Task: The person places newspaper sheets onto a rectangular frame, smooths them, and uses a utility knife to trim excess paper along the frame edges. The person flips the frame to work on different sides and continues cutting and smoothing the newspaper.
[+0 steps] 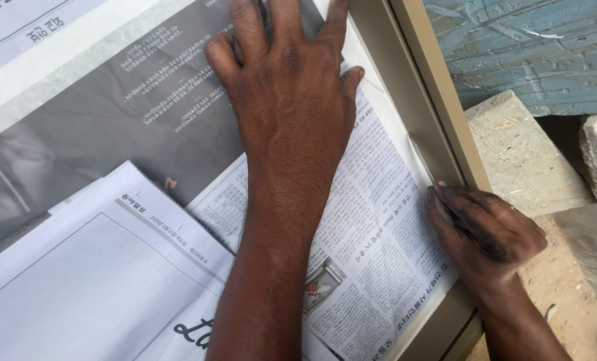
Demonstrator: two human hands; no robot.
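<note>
My left hand (288, 100) lies flat, fingers spread, on a printed newspaper sheet (372, 220) and presses it down. The sheet covers a flat panel. My right hand (482, 234) rests at the sheet's right edge, against a beige frame (419, 87). Its fingers are closed, the fingertips pinched on what looks like a small thin tool at the paper's border. I cannot make out what the tool is. A narrow pale strip (422, 160) runs along the paper's edge just above those fingertips.
More newspaper overlaps to the left: a dark grey page (111, 120) and a white page (97, 274) on top at the lower left. Right of the frame are rough stone blocks (519, 154), a blue-painted wall (532, 47) and sandy ground (566, 287).
</note>
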